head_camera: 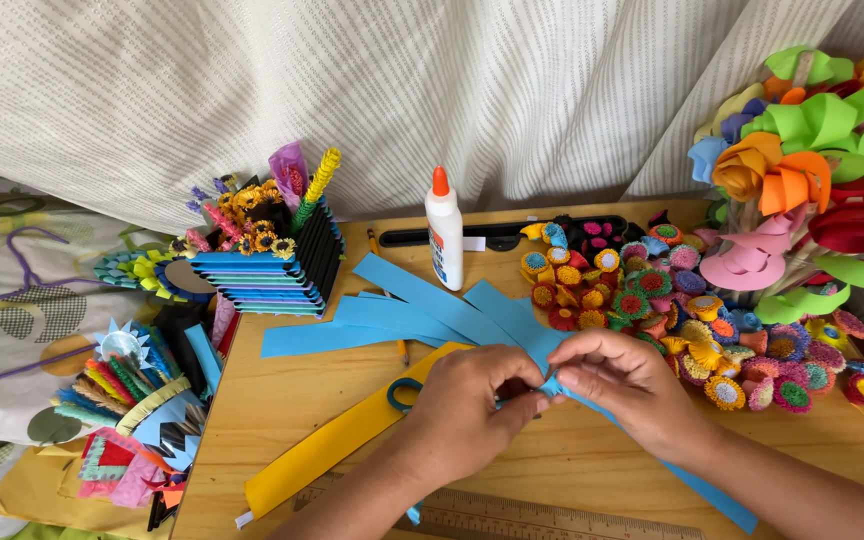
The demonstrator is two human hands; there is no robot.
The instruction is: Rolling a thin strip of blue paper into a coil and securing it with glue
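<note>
- Head view: long blue paper strip (642, 440) lies across the light wooden table (572, 465), running from between the hands down toward the near right edge; its upper end is pinched at the point where both hands meet.
- Left hand (467, 400): knuckles up, wrist entering from the lower centre, fingers curled tight, thumb and forefinger closed on the strip's end.
- Right hand (620, 378): arched over the strip from the right, fingertips bent down and pressed together on the same end, touching the left hand's fingers.
- Blue-handled scissors (404, 393): partly hidden beneath the left hand, lying on the yellow paper strip (337, 445).
- Loose blue paper strips (392, 315): fanned out just behind the hands.
- White glue bottle with orange cap (444, 232): upright behind the fan.
- Heap of small rolled paper flowers in mixed colours (672, 310): right of the hands, near the right hand.
- Wooden ruler (542, 515): at the near table edge.
- Blue paper-stick holder with flowers (272, 265): far left of the table.
</note>
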